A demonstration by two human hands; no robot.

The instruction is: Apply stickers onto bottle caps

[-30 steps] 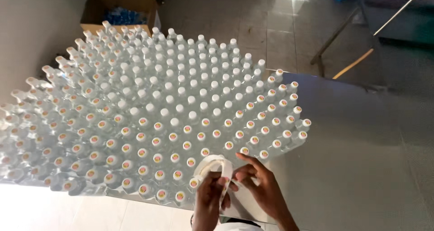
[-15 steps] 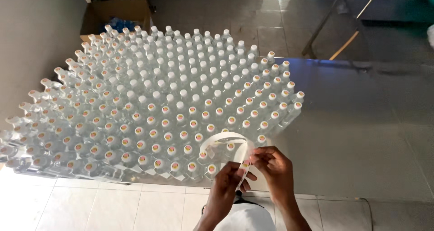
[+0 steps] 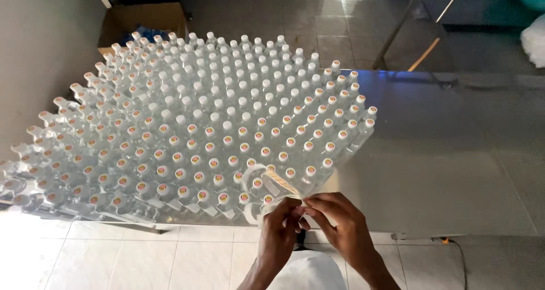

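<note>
Steel, brushed and shiny, makes up the table (image 3: 454, 153), and most of its left part is packed with clear plastic bottles (image 3: 193, 131) standing cap-up in tight rows. At the near edge both hands meet over a thin curling strip of seals (image 3: 267, 179) that loops up above the front-row bottles. The left hand (image 3: 279, 224) and right hand (image 3: 340, 222) have their fingertips pinched together on the strip's near end, just off the table's edge.

From where I stand, the risk is plain: the bottles look light and stand touching, so a wrist dragging across the front row could tip one and start others falling. The strip looks flimsy too; a sharp tug might tear it or let it slip free.

What the strip carries is too small to tell. The cardboard box (image 3: 142, 23) beyond the bottles is half hidden, with something blue inside. The person's forearms are cut off at the bottom of the picture.
</note>
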